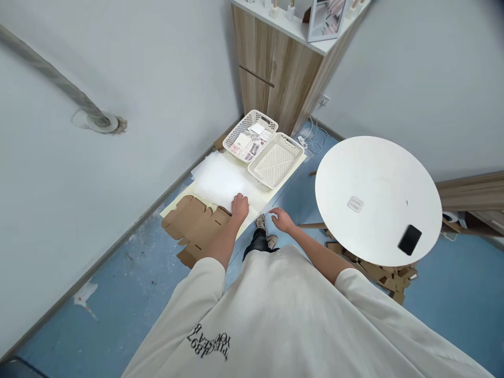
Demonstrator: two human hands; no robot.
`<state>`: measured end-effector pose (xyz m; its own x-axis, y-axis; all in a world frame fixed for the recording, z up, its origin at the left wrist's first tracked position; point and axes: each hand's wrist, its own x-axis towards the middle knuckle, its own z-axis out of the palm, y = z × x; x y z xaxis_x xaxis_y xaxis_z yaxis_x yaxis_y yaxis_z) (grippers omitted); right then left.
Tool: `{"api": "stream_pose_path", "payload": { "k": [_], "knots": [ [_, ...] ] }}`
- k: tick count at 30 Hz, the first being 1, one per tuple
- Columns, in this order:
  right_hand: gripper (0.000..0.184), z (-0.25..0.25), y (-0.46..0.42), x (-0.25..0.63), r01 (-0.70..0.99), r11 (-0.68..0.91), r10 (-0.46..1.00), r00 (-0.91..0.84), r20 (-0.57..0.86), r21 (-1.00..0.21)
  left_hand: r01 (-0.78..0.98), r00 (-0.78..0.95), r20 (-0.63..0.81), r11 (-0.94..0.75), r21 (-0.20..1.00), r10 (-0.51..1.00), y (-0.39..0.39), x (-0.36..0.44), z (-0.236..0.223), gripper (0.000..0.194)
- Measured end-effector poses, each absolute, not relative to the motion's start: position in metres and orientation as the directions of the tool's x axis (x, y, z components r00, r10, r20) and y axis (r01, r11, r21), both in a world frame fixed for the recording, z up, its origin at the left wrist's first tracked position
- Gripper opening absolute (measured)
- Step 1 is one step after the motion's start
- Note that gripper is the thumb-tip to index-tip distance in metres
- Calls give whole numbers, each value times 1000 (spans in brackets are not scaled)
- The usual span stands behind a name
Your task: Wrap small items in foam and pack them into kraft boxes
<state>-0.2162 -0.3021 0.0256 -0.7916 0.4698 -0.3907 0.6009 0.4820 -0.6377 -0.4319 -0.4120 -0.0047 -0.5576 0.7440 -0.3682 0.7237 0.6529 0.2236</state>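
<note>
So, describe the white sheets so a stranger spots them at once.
Start at the wood-patterned cabinet; two white baskets sit by its foot on a pale yellow surface. There, the white sheets lie between the baskets and the brown cardboard, left hand at their edge. They alone are plain white, without holes or flaps.

White sheets (218, 176) partly hidden by left hand (240, 207), cabinet (289, 65) cropped above

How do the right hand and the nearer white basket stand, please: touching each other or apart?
Apart: the head view plainly shows blue floor between the right hand and the nearer white basket.
</note>
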Motion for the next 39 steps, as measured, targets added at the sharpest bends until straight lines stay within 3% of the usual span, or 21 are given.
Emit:
{"api": "stream_pose_path", "payload": {
  "k": [8,14,17,25,31,39],
  "knots": [
    [41,19,-316,-219,733,331,609,-647,-459,-595,774,-508,-341,593,222,791,-415,-437,-7,19],
    [38,10,-317,-254,735,251,626,-620,-473,-630,795,-472,-335,558,239,816,-416,-444,-7,19],
    [31,18,-327,-272,717,322,650,-642,-407,-618,764,-499,-293,573,297,816,-420,-444,-5,23],
    [22,69,-326,-301,531,588,637,-769,-56,-611,525,-699,-148,643,558,699,-426,-425,3,34],
    [33,97,-304,-305,480,600,654,-755,47,-640,424,-752,-105,600,679,651,-412,-417,15,42],
    [44,124,-281,-289,536,465,803,-591,80,-705,472,-700,-83,547,692,710,-395,-416,36,57]
  ]
}}
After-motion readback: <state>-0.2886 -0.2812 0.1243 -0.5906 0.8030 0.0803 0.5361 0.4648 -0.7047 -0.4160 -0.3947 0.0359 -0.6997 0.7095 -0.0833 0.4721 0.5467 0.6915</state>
